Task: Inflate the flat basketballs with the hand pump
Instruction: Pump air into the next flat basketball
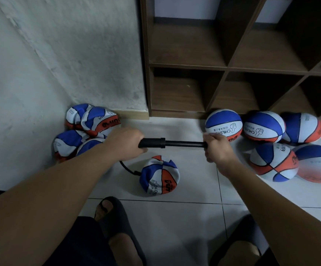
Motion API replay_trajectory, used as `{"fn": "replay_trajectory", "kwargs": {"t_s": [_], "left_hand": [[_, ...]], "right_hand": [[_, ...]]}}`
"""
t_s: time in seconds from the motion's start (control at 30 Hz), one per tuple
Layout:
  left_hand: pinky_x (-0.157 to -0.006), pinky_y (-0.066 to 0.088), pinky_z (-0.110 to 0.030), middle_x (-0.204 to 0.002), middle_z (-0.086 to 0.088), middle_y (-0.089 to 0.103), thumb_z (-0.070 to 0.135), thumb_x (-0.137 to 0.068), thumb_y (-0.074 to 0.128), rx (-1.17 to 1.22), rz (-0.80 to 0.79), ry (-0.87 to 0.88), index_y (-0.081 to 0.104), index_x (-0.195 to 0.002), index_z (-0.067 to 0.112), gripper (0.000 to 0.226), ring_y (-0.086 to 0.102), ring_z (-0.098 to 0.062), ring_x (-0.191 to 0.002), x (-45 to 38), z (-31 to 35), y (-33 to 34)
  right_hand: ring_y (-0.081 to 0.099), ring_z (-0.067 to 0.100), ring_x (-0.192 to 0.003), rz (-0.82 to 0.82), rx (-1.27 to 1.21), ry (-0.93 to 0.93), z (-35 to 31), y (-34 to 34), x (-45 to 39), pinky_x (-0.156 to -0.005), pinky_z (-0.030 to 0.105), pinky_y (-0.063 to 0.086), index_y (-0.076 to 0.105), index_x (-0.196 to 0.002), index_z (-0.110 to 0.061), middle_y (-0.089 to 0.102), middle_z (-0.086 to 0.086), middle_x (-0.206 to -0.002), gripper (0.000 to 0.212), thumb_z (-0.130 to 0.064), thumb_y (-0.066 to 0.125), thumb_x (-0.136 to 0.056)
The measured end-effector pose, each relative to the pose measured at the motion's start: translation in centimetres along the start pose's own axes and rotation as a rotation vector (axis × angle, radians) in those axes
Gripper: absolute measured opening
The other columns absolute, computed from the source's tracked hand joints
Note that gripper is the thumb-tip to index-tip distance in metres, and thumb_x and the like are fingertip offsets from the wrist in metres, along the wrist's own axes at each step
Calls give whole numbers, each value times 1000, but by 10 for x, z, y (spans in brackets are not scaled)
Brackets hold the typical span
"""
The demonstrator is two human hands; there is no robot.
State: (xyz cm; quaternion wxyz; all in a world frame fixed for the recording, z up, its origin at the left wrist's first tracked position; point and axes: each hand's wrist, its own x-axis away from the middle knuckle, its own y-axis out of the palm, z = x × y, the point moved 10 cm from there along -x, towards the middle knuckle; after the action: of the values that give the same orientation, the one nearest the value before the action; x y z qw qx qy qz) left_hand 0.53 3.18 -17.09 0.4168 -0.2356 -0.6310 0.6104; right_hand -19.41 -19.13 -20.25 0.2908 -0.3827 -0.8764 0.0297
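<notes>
A black hand pump point(167, 144) is held level above the floor. My left hand point(126, 144) grips its barrel end and my right hand point(216, 147) grips the handle, with the rod drawn out between them. A thin black hose point(127, 169) curls down from the barrel to a crumpled blue, white and orange basketball point(159, 177) on the tiles below. Several flat basketballs point(86, 129) are heaped in the corner at the left. Several round basketballs point(224, 124) lie on the floor at the right.
A dark wooden cubby shelf point(226, 66) stands behind the round balls, against a rough white wall point(69, 54). My two feet in dark sandals point(113, 214) rest on the white tiles at the bottom of the view.
</notes>
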Motion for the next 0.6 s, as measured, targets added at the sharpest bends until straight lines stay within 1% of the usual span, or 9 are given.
{"fn": "replay_trajectory", "kwargs": {"t_s": [0.07, 0.13, 0.17, 0.2, 0.23, 0.27, 0.33, 0.5, 0.6], "left_hand": [[-54, 50, -30, -64, 7, 62, 49, -97, 68, 9, 24, 11, 61, -70, 28, 35, 61, -9, -56, 0, 17, 0], [-55, 52, -31, -63, 7, 61, 41, -97, 66, -45, 62, 15, 61, -69, 27, 32, 60, -13, -55, -1, 29, -5], [-55, 51, -31, -64, 7, 61, 37, -95, 65, -67, 65, 19, 61, -70, 27, 28, 60, -14, -56, -2, 33, -7], [-54, 48, -31, -65, 7, 61, 33, -95, 65, -79, 56, 27, 61, -71, 27, 25, 61, -15, -57, -2, 36, -8], [-54, 46, -30, -66, 7, 61, 32, -94, 65, -92, 44, 36, 62, -72, 26, 23, 61, -16, -58, -2, 40, -7], [-54, 43, -30, -67, 7, 61, 32, -95, 65, -111, 34, 46, 61, -74, 26, 22, 61, -16, -59, -1, 44, -5], [-53, 38, -29, -68, 7, 60, 35, -95, 68, -134, 27, 73, 60, -78, 29, 20, 60, -16, -60, 1, 55, 1], [-50, 34, -29, -68, 7, 59, 40, -96, 71, -86, 17, 90, 65, -85, 31, 16, 57, -14, -57, 0, 63, 7], [-49, 32, -29, -67, 7, 59, 42, -97, 69, -96, 3, 85, 62, -77, 29, 25, 57, -15, -56, -4, 57, 4]], "right_hand": [[39, 21, -61, 145, -57, 45, 2, 0, 14, -52, 34, 31, 54, -83, -13, 41, 6, -70, 18, -17, 53, -100], [48, 21, -72, 265, -63, 2, -4, 8, 36, -63, 43, 44, 64, -94, -5, 53, 20, -80, 18, -16, 53, -103], [49, 20, -74, 284, -69, -31, -7, 16, 46, -66, 45, 45, 65, -102, 1, 58, 27, -88, 23, -18, 52, -105], [50, 20, -73, 280, -67, -53, -8, 24, 54, -66, 43, 43, 65, -104, 4, 60, 27, -89, 27, -19, 51, -106], [49, 19, -71, 260, -56, -62, -6, 32, 58, -65, 40, 41, 65, -101, 2, 58, 24, -81, 28, -21, 50, -108], [48, 19, -67, 234, -46, -62, -4, 38, 60, -64, 37, 39, 64, -95, 0, 53, 16, -72, 29, -22, 50, -108], [46, 17, -62, 185, -34, -51, 0, 46, 61, -58, 34, 37, 62, -89, -4, 49, 4, -66, 31, -25, 51, -109], [53, 17, -68, 76, -59, -76, -9, 60, 58, -64, 34, 43, 62, -89, -10, 56, 0, -72, 37, -42, 57, -106], [55, 18, -73, -8, -43, -44, -8, 69, 52, -69, 39, 46, 64, -94, -12, 57, 2, -77, 46, -56, 55, -105]]}}
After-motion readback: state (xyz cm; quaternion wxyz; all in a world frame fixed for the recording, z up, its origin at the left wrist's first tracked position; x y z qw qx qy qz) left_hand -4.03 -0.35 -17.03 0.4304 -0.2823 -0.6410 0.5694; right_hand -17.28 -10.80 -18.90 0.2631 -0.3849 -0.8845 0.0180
